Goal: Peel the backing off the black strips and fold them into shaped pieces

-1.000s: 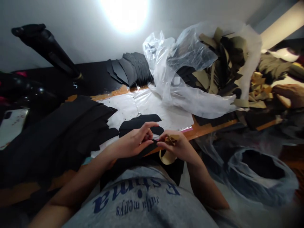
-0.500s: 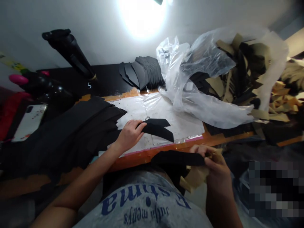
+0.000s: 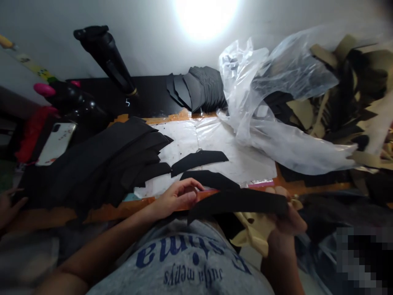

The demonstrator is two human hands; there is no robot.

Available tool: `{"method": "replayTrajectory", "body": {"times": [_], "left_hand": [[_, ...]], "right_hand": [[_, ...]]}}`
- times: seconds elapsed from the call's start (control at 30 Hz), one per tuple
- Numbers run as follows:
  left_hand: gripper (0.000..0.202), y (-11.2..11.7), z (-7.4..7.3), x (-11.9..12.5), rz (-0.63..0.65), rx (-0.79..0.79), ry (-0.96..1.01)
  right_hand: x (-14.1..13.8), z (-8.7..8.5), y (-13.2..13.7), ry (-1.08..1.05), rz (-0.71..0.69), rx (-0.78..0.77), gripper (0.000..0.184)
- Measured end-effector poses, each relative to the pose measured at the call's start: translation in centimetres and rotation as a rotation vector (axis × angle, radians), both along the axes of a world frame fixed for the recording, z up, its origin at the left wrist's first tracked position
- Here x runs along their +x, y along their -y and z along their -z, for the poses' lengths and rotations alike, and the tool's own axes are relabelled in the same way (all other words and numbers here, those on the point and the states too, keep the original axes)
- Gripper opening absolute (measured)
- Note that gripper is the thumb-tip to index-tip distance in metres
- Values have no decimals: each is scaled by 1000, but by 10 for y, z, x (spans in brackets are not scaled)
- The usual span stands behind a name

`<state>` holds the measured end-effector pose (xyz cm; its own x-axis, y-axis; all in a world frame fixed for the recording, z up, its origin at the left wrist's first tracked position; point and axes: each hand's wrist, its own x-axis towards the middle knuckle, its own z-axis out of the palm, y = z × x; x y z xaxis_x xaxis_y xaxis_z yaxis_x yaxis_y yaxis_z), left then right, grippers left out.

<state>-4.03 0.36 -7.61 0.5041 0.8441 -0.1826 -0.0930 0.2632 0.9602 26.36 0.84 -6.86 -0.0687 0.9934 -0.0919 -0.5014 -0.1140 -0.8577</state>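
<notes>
My right hand (image 3: 287,219) is closed on a long black strip (image 3: 239,202) that I hold level above my lap, with crumpled tan backing paper (image 3: 256,235) bunched under the same hand. My left hand (image 3: 178,196) rests at the table's near edge, fingers curled, its fingertips touching a black curved piece (image 3: 211,179). A second black curved piece (image 3: 198,159) lies just beyond it on the white plastic sheet (image 3: 242,162).
A fanned stack of black pieces (image 3: 101,164) covers the table's left. More black pieces (image 3: 196,88) are stacked at the back. A clear plastic bag (image 3: 276,106) of black and tan scraps fills the right. A phone (image 3: 55,143) lies far left. Another person's hand (image 3: 7,205) shows at the left edge.
My left hand laid a black piece on the white sheet and drew back to the table edge. My right hand lifted the long black strip up and stretched it out level.
</notes>
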Motion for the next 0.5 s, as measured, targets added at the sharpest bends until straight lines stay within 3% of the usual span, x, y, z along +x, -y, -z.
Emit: {"method": "replayTrajectory", "body": {"times": [0.1, 0.27, 0.37, 0.5], "left_hand": [[49, 6, -7, -8, -64, -143, -39], [37, 8, 3, -19, -211, -216, -21], [37, 7, 6, -15, -245, -196, -11], [31, 1, 7, -8, -351, -91, -211]], "right_hand": [[-3, 5, -1, 14, 27, -32, 42], [0, 19, 6, 114, 39, -93, 36], [-1, 25, 10, 211, 53, -111, 38], [0, 32, 14, 274, 70, -128, 40]]}}
